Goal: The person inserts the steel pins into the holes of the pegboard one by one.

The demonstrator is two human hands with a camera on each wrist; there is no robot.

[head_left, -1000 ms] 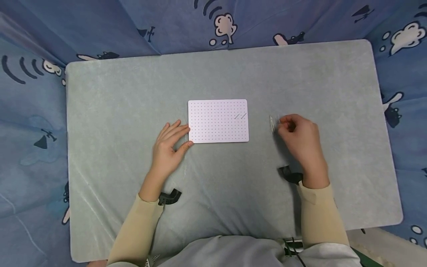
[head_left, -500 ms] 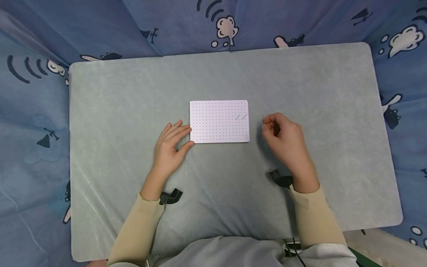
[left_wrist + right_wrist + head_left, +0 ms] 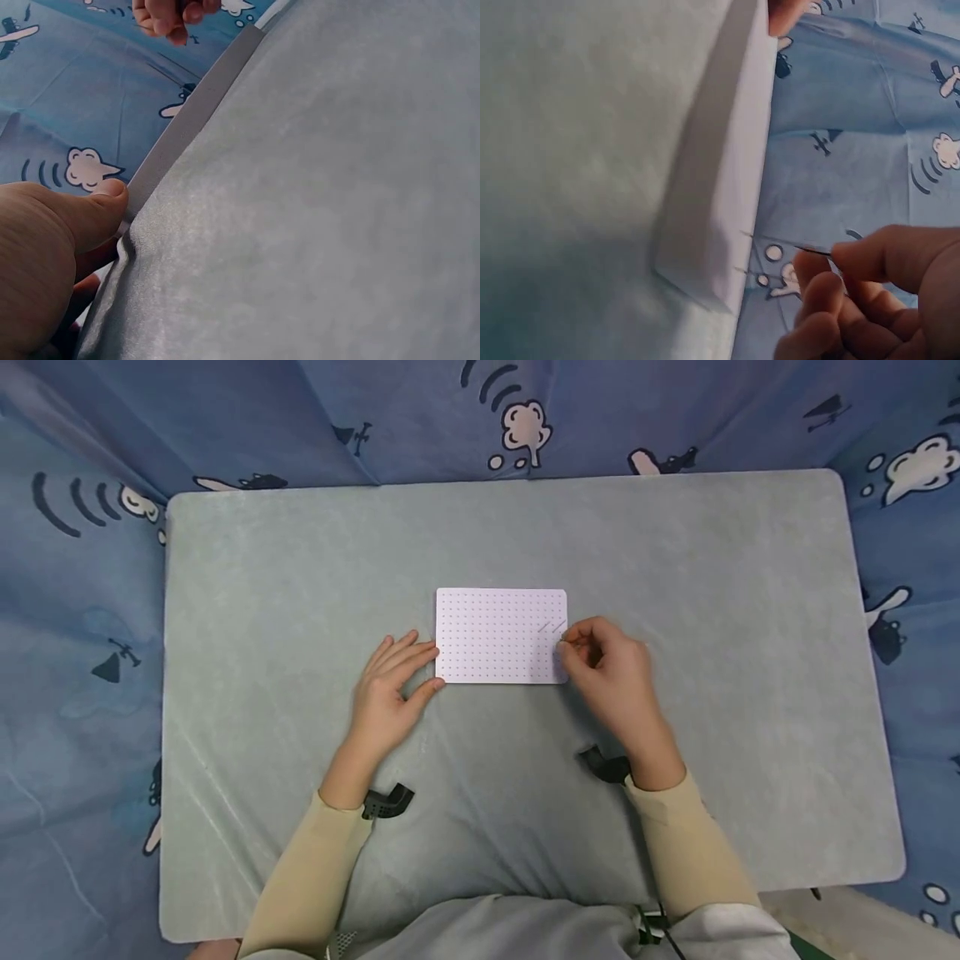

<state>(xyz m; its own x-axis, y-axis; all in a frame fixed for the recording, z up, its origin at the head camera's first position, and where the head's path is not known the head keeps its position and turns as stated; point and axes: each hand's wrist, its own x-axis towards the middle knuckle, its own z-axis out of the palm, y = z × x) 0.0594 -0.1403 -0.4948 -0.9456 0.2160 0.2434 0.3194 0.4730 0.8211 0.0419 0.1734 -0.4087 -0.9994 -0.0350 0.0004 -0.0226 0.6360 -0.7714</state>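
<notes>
Step, as judged: seating one thin pin. Lower it squarely, missing the two standing pins just ahead-left of your right hand. Right hand: thumb and finger clamped on the thin pin. Left hand: fingers spread, touching the perforated board between your hands.

There are two hands, one pegboard and seemingly three pins.
</notes>
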